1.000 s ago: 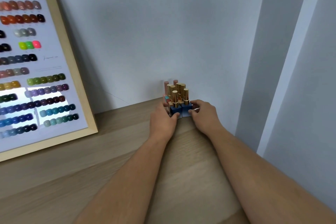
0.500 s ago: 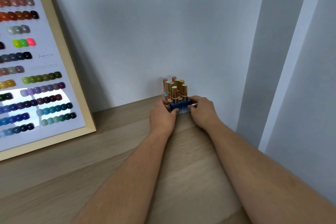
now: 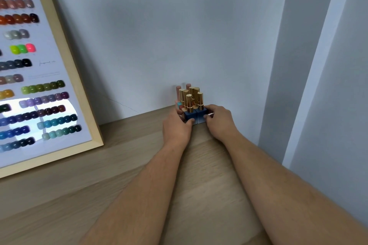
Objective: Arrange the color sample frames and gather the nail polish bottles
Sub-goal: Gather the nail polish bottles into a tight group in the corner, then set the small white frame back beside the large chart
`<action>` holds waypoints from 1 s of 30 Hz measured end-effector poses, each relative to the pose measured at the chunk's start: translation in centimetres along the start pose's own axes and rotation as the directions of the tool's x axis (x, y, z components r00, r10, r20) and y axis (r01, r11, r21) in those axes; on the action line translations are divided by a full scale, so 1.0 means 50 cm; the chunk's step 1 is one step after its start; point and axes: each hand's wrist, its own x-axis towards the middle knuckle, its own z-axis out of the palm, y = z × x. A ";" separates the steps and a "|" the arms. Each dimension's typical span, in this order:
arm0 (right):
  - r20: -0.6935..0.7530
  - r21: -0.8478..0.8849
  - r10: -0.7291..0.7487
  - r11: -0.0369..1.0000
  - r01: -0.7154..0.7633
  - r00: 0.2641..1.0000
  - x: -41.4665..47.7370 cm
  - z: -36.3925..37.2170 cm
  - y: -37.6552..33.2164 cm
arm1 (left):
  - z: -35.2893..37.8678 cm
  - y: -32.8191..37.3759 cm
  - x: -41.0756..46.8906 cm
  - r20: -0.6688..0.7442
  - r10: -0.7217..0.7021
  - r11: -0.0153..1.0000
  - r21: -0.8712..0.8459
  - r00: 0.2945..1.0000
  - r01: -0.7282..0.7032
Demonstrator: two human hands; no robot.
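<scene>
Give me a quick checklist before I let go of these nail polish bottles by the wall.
1. Left hand on the bottle cluster: ok.
2. Right hand on the cluster's other side: ok.
3. Bottles upright, caps up: ok.
4. Front blue bottles side by side: ok.
5. Back bottles touching the wall: cannot tell.
6. Color sample frame leaning well apart from the cluster: ok.

Light wood tabletop [image 3: 111, 181]. Far left, wooden color sample frame [image 3: 59, 61] leaning on wall. Far right by the wall, tight cluster of nail polish bottles [image 3: 190, 103], upright.
</scene>
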 end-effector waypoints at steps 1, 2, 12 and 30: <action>-0.007 -0.002 -0.005 1.000 0.005 1.000 -0.001 0.000 0.000 | -0.001 -0.001 -0.001 0.001 0.001 1.000 -0.002 1.000 -0.001; -0.014 -0.001 -0.007 1.000 0.007 1.000 -0.002 -0.001 -0.001 | -0.001 -0.002 -0.002 0.002 0.000 1.000 -0.006 1.000 0.000; -0.047 0.032 -0.028 0.999 0.030 0.998 -0.085 -0.015 -0.008 | -0.054 -0.015 -0.078 0.035 0.035 0.998 -0.055 0.999 -0.033; 0.242 0.395 -0.489 0.838 0.376 0.838 -0.514 0.195 -0.428 | -0.692 -0.248 -0.404 -0.338 -0.055 0.998 -0.004 0.940 0.057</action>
